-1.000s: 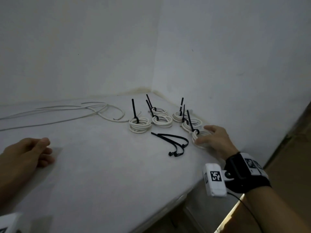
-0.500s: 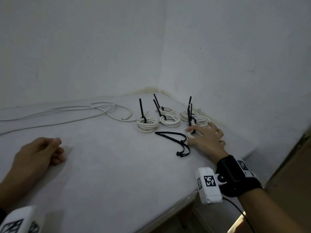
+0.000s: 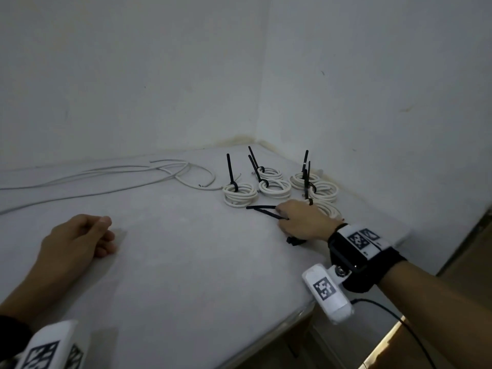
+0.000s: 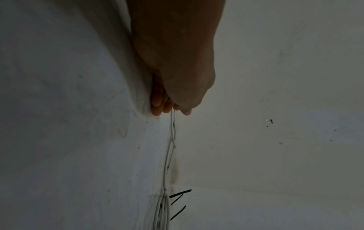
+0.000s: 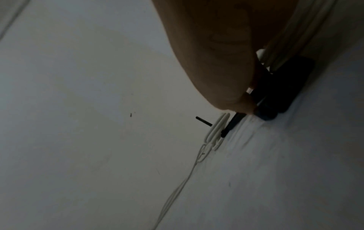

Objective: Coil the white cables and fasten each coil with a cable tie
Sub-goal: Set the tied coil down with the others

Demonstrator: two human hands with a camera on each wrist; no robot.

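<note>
Six coils, all white cable, sit bunched at the far right corner of the white surface (image 3: 186, 275), each w/ one black tie around it. Front-left coil (image 3: 240, 195) has its tie tail (image 3: 230, 169) standing nearly upright. Mid coil (image 3: 275, 188) and back coil (image 3: 269, 173) each have a tail leaning up and to the left. Back-right coil (image 3: 300, 179) and the coil (image 3: 325, 191) in front of it have tails close to vertical. Sixth coil (image 3: 328, 210) lies nearest the right edge, partly hidden behind the right hand (image 3: 302, 222).

Loose black cable ties (image 3: 262, 208) lie flat just in front of the coils, abt 2 strands visible, exact count unclear; long axis runs left-right, free tips pointing left, heads (image 3: 294, 240) poking out under the wrist.

Right hand rests palm-down on the ties, fingers curled over them. In the right wrist view the fingertips (image 5: 244, 101) press against the black strands; grip looks closed round the ties.

Left hand (image 3: 77, 239) rests on the surface at near left, well apart from everything, fingers loosely curled, holding nothing.

Uncoiled white cables (image 3: 106, 179), abt 3 to 4 strands, stretch along the back of the surface, long axis left-right, cut ends curving near the front-left coil.
</note>
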